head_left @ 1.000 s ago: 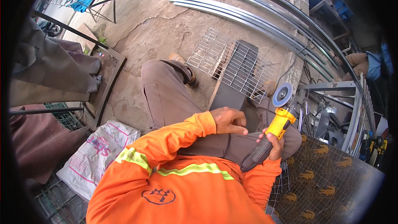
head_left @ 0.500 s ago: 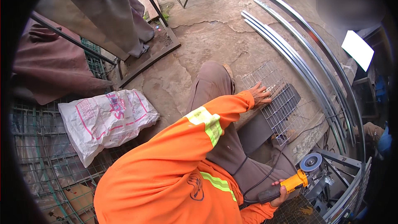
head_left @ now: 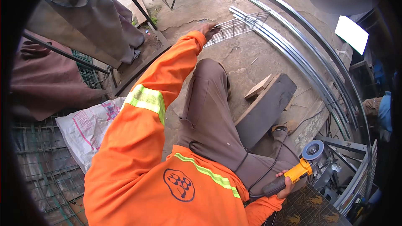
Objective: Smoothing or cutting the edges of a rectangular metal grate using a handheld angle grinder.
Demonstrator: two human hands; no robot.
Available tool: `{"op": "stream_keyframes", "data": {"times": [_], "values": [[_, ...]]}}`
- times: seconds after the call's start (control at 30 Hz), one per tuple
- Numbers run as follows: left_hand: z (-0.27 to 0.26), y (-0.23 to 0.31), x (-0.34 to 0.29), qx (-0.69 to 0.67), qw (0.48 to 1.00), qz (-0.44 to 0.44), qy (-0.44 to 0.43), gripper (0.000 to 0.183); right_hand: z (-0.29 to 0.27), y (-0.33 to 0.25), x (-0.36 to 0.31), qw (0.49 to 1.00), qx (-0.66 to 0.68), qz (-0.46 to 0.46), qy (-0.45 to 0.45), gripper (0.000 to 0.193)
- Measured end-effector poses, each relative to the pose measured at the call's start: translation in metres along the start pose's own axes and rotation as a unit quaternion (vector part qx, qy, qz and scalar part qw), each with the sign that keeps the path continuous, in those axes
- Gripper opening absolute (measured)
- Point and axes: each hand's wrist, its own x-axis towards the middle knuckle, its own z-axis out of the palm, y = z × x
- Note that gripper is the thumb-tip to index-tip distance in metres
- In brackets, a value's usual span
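Note:
My left arm reaches forward, and my left hand (head_left: pixel 208 30) grips the near end of a welded wire mesh panel (head_left: pixel 236 28). The panel is held tilted past my knee, its far end in front of the metal bars. Low on the right, my right hand (head_left: pixel 286 187) is wrapped round a yellow and black angle grinder (head_left: pixel 298 171). Its grey disc (head_left: pixel 312 150) points up and away from me. Between my legs a dark flat board (head_left: pixel 268 109) lies beside a small wood block (head_left: pixel 258 87).
Long silvery metal bars (head_left: pixel 289 48) lie on the ground at right. A power cord (head_left: pixel 279 165) crosses my leg. Metal frames (head_left: pixel 343 163) stand beside the grinder. A crumpled white sack (head_left: pixel 86 132) rests on green wire mesh (head_left: pixel 35 159) at left. Another person's sleeve (head_left: pixel 384 111) shows far right.
My left hand has lifted the mesh panel off the dark board and carried it forward and left, uncovering the board and wood block. The grinder stays in my right hand.

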Motion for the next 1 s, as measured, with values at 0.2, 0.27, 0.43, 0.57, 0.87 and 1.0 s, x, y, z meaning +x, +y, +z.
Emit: {"op": "stream_keyframes", "data": {"times": [0.2,0.27,0.43,0.57,0.87,1.0], "values": [[0.034,-0.142,-0.131,0.039,0.942,-0.313,0.116,0.043,-0.003,-0.001,0.013,1.0,-0.012,0.022,-0.009,0.057],[0.057,-0.158,-0.181,-0.066,0.916,-0.382,0.107,0.043,-0.01,0.001,0.014,0.999,-0.022,0.033,-0.008,0.055],[0.095,-0.185,-0.298,-0.271,0.841,-0.467,0.045,0.043,-0.01,0.001,0.016,0.998,-0.032,0.058,0.001,0.053],[0.097,-0.182,-0.311,-0.366,0.796,-0.482,-0.019,0.043,-0.005,0.0,0.017,0.996,-0.049,0.069,0.005,0.048],[-0.065,-0.275,-0.141,0.023,0.89,-0.386,0.24,0.088,0.008,-0.003,0.02,0.995,-0.063,0.077,-0.007,0.04],[-0.155,-0.174,-0.055,-0.163,0.936,-0.232,0.21,0.062,0.006,-0.005,0.015,0.994,-0.074,0.075,0.017,0.039]]}}
